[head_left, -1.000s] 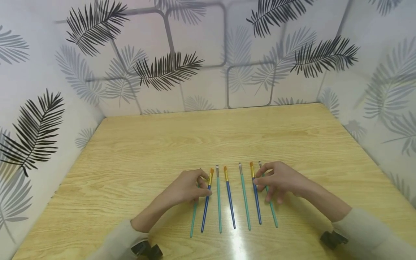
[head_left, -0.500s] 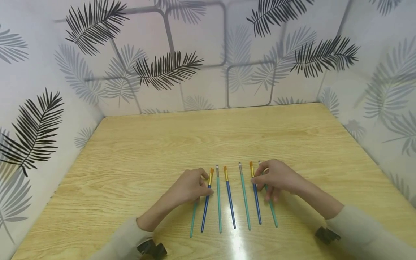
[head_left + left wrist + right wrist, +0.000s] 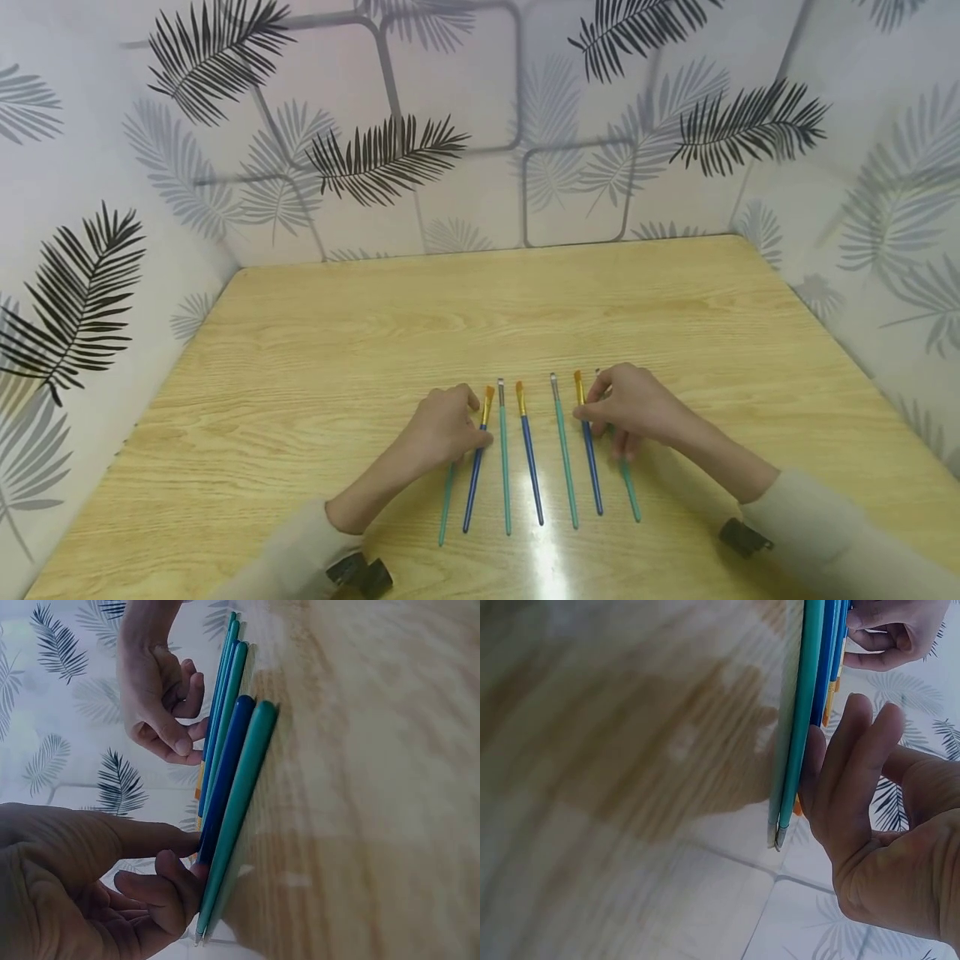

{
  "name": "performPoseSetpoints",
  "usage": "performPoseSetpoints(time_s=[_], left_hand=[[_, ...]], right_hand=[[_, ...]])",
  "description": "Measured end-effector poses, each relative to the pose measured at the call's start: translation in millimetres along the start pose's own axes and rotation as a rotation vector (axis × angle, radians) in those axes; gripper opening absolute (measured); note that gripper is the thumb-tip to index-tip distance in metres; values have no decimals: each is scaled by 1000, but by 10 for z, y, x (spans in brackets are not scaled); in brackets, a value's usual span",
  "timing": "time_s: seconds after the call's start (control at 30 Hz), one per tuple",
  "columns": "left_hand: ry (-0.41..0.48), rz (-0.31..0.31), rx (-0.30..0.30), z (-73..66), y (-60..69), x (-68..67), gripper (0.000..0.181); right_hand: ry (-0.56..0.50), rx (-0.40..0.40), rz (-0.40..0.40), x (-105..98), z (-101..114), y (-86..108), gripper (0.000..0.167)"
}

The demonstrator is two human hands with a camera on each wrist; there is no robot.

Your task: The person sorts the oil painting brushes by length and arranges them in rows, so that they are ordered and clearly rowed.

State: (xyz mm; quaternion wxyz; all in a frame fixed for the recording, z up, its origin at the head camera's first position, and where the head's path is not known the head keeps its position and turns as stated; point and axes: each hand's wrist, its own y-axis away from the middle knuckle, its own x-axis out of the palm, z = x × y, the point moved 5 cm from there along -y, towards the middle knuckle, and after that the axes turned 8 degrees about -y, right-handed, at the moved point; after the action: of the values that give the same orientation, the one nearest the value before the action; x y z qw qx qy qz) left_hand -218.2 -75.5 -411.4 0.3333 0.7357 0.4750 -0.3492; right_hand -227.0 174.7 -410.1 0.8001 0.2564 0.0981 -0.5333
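Several thin paintbrushes lie roughly parallel on the wooden table, bristles away from me, with teal and blue handles alternating. My left hand [image 3: 444, 429] pinches the left blue paintbrush [image 3: 472, 492] near its gold ferrule, thumb across it. Beneath that hand, the outermost teal paintbrush [image 3: 447, 504] is partly hidden. My right hand [image 3: 633, 406] has thumb and index finger at the ferrule of the right blue paintbrush [image 3: 592, 467], pinching it. Its other fingers hang over the right teal paintbrush [image 3: 799, 727], covering its middle in the head view. Between the hands lie a teal paintbrush [image 3: 505, 467], a blue paintbrush [image 3: 532, 467] and another teal paintbrush [image 3: 566, 467].
The light wooden table [image 3: 375, 325] stretches back to a wall [image 3: 465, 200] with printed leaves. Walls also flank it left and right. Dark camera mounts sit at both sleeves. A bright light reflection shows on the table's near part.
My right hand has shifted slightly left and away from me, its thumb now further across the blue paintbrush. The left hand has barely moved, and the paintbrushes stay in place.
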Motion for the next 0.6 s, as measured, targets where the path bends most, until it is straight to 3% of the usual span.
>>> performPoseSetpoints(time_s=[0.3,0.6], left_hand=[[-23,-14,27,-26,22,-6,45],[59,19,1,-7,55,-23,47]], right_hand=[[6,2,-6,15,5,4,26],[26,-10,-23,30,12,5,24]])
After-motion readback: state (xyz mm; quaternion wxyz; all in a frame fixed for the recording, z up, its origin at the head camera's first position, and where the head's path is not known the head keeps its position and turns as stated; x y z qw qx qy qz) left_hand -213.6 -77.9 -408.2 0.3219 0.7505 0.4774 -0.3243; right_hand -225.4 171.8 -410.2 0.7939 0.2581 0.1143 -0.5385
